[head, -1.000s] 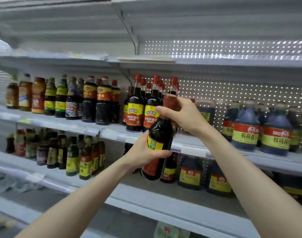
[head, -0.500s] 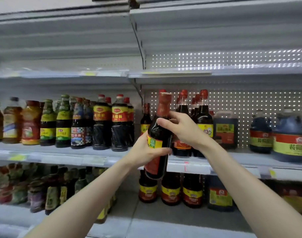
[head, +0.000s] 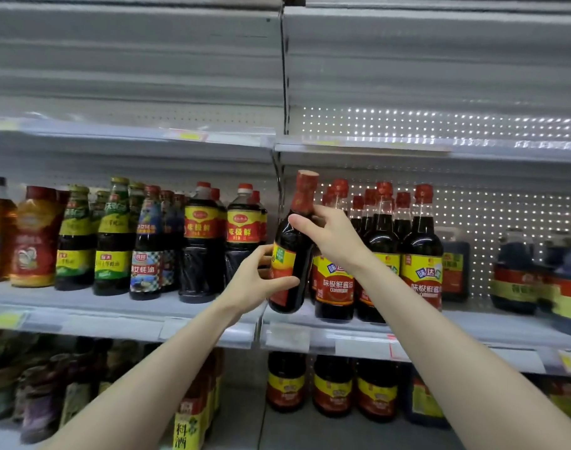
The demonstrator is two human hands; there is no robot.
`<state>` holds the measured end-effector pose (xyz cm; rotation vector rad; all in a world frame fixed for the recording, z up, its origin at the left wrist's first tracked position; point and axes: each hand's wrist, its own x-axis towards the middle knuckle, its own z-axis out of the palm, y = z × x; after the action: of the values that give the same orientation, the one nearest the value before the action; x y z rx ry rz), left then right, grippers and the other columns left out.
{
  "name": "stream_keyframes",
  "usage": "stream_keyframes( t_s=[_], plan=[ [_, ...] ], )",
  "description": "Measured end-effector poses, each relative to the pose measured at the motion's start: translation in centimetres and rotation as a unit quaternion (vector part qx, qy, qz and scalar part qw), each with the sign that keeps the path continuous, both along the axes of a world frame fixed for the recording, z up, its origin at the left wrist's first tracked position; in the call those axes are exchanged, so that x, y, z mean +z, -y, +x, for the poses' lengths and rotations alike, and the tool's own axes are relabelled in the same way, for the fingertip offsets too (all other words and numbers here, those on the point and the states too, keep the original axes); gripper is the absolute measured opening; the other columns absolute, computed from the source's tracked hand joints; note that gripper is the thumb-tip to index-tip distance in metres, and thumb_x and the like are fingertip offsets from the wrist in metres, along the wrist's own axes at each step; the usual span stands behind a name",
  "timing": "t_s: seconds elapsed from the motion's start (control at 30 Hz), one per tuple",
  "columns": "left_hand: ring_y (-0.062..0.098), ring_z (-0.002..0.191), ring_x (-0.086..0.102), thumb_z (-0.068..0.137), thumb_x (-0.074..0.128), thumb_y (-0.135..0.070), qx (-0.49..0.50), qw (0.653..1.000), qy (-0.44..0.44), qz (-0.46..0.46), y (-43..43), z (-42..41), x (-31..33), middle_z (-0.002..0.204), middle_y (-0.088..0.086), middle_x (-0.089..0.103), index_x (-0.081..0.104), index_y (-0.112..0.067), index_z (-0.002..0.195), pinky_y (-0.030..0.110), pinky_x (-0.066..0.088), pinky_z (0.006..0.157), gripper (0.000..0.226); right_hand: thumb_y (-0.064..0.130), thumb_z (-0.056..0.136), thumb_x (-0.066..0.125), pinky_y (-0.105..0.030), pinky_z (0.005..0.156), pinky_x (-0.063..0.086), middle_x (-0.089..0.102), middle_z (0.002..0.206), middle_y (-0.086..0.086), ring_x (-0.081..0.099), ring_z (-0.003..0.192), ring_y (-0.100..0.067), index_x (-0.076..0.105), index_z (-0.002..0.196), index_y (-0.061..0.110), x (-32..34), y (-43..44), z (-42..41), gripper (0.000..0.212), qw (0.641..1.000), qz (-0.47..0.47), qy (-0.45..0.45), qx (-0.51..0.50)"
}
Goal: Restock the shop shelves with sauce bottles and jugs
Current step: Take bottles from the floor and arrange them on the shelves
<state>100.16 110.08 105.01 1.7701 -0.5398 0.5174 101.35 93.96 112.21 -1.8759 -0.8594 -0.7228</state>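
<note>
I hold a dark sauce bottle [head: 294, 254] with a red foil neck and a yellow-red label, tilted slightly, at the left end of the middle shelf [head: 472, 326]. My left hand [head: 258, 280] grips its lower body from the left. My right hand [head: 329, 232] grips its shoulder just below the neck. The bottle's base hovers at the shelf's front edge, beside a row of matching red-capped bottles [head: 420, 254] standing to its right.
Mixed sauce bottles [head: 115, 238] fill the left bay. Dark jugs [head: 518, 271] stand at the right. A metal upright [head: 282, 125] divides the bays. The shelf above [head: 375, 147] looks bare. More bottles [head: 333, 388] line the lower shelf.
Both hands have carried the bottle up from the lower shelf level to the middle shelf and brought it more upright. The view has risen and moved closer.
</note>
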Motion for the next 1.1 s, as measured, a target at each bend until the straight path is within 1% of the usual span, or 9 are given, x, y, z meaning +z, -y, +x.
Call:
stream_keyframes(
  t_s=[0.07, 0.23, 0.3, 0.4, 0.57, 0.73, 0.83, 0.9, 1.1],
  plan=[
    [0.004, 0.103, 0.058, 0.078, 0.078, -0.016, -0.005, 1.0, 0.005, -0.007, -0.6, 1.3, -0.1, 0.104, -0.014, 0.063, 0.052, -0.034, 0.115, 0.016, 0.046, 0.078, 0.049, 0.038, 0.088, 0.065, -0.042, 0.093, 0.051, 0.073, 0.095, 0.003, 0.068, 0.094, -0.013, 0.071, 0.096, 0.018, 0.2, -0.6, 1.0, 0.022, 1.0, -0.004, -0.003, -0.009],
    [-0.013, 0.09, 0.06, 0.079, 0.076, -0.013, -0.028, 1.0, -0.004, 0.006, -0.7, 4.2, -0.3, 0.107, -0.008, 0.067, 0.054, -0.026, 0.123, 0.007, 0.045, 0.075, 0.051, 0.036, 0.089, 0.065, -0.034, 0.091, 0.051, 0.071, 0.092, 0.011, 0.067, 0.093, -0.009, 0.069, 0.088, 0.03, -0.1, -0.8, 3.0, 0.007, 0.999, -0.007, -0.018, -0.03],
    [-0.01, 0.093, 0.06, 0.08, 0.075, -0.013, -0.039, 0.999, -0.013, 0.009, -0.7, 5.1, -0.5, 0.106, -0.009, 0.068, 0.056, -0.026, 0.122, 0.01, 0.047, 0.077, 0.048, 0.036, 0.09, 0.065, -0.033, 0.091, 0.05, 0.071, 0.091, 0.009, 0.066, 0.093, -0.01, 0.069, 0.089, 0.027, -0.3, -0.9, 3.8, 0.01, 0.998, -0.01, -0.029, -0.047],
    [0.003, 0.1, 0.062, 0.081, 0.074, -0.012, -0.053, 0.998, -0.027, 0.003, -0.9, 6.1, -0.8, 0.104, -0.008, 0.069, 0.058, -0.029, 0.115, 0.021, 0.05, 0.086, 0.042, 0.039, 0.09, 0.064, -0.033, 0.089, 0.05, 0.072, 0.095, 0.004, 0.066, 0.095, -0.013, 0.071, 0.098, 0.019, -0.4, -1.3, 4.9, 0.023, 0.997, -0.015, -0.051, -0.065],
    [0.003, 0.09, 0.065, 0.084, 0.071, -0.011, -0.075, 0.996, -0.04, 0.008, -1.3, 7.1, -1.1, 0.096, -0.01, 0.07, 0.06, -0.033, 0.108, 0.015, 0.049, 0.071, 0.035, 0.044, 0.091, 0.061, -0.03, 0.087, 0.048, 0.07, 0.105, 0.001, 0.063, 0.1, -0.015, 0.069, 0.109, 0.015, -0.6, -1.7, 6.4, 0.035, 0.993, -0.038, -0.07, -0.091],
    [0.018, 0.099, 0.065, 0.086, 0.069, -0.012, -0.088, 0.994, -0.062, 0.016, -1.6, 8.1, -1.5, 0.097, -0.004, 0.069, 0.062, -0.033, 0.103, 0.024, 0.052, 0.076, 0.029, 0.05, 0.09, 0.058, -0.029, 0.072, 0.045, 0.069, 0.105, -0.012, 0.065, 0.096, -0.026, 0.067, 0.11, 0.008, -0.7, -1.9, 7.9, 0.047, 0.986, -0.063, -0.086, -0.127],
    [0.019, 0.097, 0.066, 0.088, 0.067, -0.014, -0.099, 0.992, -0.077, 0.022, -1.6, 8.5, -1.5, 0.097, -0.002, 0.068, 0.062, -0.033, 0.102, 0.031, 0.055, 0.079, 0.024, 0.051, 0.091, 0.056, -0.032, 0.067, 0.047, 0.067, 0.086, -0.013, 0.062, 0.075, -0.025, 0.065, 0.105, 0.001, -0.5, -2.0, 8.3, 0.052, 0.981, -0.08, -0.097, -0.146],
    [0.015, 0.093, 0.067, 0.09, 0.065, -0.016, -0.107, 0.99, -0.086, 0.022, -1.6, 8.7, -1.4, 0.096, -0.002, 0.068, 0.062, -0.031, 0.104, 0.03, 0.056, 0.076, 0.022, 0.05, 0.093, 0.054, -0.034, 0.064, 0.047, 0.057, 0.073, -0.008, 0.056, 0.065, -0.022, 0.063, 0.103, -0.004, -0.2, -2.2, 8.4, 0.055, 0.977, -0.091, -0.112, -0.158],
    [0.007, 0.081, 0.067, 0.092, 0.062, -0.018, -0.118, 0.987, -0.109, 0.013, -1.6, 9.2, -1.7, 0.094, -0.002, 0.067, 0.059, -0.023, 0.116, 0.026, 0.055, 0.069, 0.024, 0.054, 0.095, 0.045, -0.026, 0.056, 0.035, 0.053, 0.091, -0.012, 0.051, 0.074, -0.021, 0.051, 0.091, 0.004, -0.1, -3.0, 9.4, 0.05, 0.96, -0.134, -0.127, -0.211]
  ],
)
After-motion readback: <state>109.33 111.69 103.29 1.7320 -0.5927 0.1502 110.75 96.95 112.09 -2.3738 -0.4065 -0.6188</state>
